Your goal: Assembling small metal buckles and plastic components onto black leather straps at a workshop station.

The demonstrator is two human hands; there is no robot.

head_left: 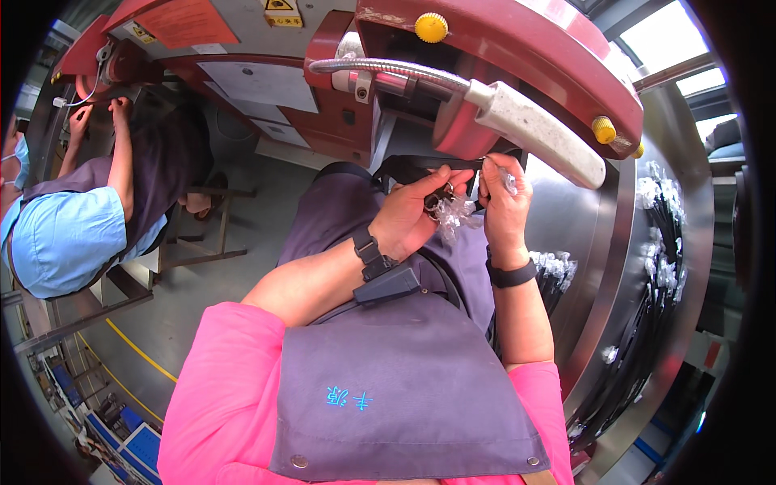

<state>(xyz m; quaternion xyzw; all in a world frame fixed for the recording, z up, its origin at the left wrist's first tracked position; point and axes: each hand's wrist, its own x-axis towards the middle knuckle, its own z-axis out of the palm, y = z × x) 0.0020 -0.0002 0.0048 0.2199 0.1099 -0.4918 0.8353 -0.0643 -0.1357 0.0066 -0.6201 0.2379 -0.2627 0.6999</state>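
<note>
A narrow black belt (465, 163) stretches between my hands, just below the red machine's wheel housing. My left hand (412, 212) is closed round it, palm turned up, and a metal buckle in crumpled clear plastic wrap (454, 214) hangs beside its fingers. Pinched near the belt's right part, my right hand (507, 212) has another scrap of clear wrap (508, 179) showing at its fingers. More of the belt loops to the left over my dark apron (388, 356). What lies under the fingers is hidden.
Over my hands hangs a white lamp head (541, 133) on a bendable metal arm (396, 69), before the red machine (501, 32). At right, a metal trough (594, 323) holds many black belts (647, 323) with wrapped ends. A co-worker (73, 234) sits at another machine, left.
</note>
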